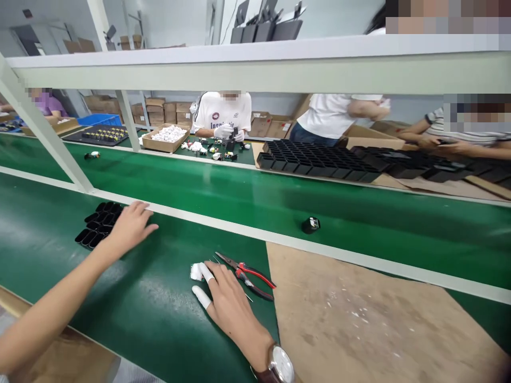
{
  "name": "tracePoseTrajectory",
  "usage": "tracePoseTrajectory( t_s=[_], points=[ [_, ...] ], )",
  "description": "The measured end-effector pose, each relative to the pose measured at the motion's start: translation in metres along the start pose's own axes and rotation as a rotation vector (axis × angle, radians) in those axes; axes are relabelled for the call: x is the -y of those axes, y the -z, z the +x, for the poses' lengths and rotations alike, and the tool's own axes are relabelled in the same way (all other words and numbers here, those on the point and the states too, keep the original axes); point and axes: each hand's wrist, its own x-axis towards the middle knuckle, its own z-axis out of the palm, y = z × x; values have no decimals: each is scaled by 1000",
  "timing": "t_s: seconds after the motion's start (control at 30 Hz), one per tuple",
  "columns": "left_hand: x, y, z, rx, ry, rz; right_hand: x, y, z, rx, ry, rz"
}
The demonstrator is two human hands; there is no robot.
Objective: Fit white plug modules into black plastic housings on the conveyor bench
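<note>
My left hand (131, 226) hovers with fingers apart beside a cluster of black oval plastic cups (93, 226) on the green bench, partly covering them. Nothing shows in that hand. White cots cover the thumb and a finger of my right hand (225, 290), which rests over the bench with fingers stretched out. One fingertip touches or lies just beside a small white piece (196, 272); I cannot tell which. Red-handled long-nose pliers (243, 270) lie just beyond this hand, with a thin metal rod (249, 298) partly hidden near them.
A brown cardboard sheet (359, 314) covers the bench at right. On the green conveyor belt (223, 197) stands one black housing (311, 225). Across it are rows of black cases (315, 159), a box of white parts (165, 135) and several co-workers. A shelf beam (255, 66) crosses overhead.
</note>
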Motion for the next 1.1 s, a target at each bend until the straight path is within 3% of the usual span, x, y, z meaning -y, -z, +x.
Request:
tracePoseTrajectory(
  t_s=[0.1,0.2,0.37,0.5,0.6,0.8,1.0,1.1],
  points=[
    [32,-9,4,0,125,53,5,-9,3,33,-12,-56],
    [36,-16,8,-13,113,-69,6,-15,5,63,-6,-75],
    [-6,-16,9,6,-54,-257,6,-12,8,96,-3,-49],
    [-54,-19,-2,42,-232,-474,6,-8,12,117,-8,-35],
    [-74,-28,-11,31,-298,-614,5,-8,11,105,-9,-26],
    [-76,-43,-28,-27,-270,-767,2,-3,1,134,-85,-3],
    [-76,-47,-41,5,-283,-869,-3,9,-4,277,-80,270],
    [-77,-48,-43,17,-303,-829,-5,13,-6,321,-155,319]
  ],
)
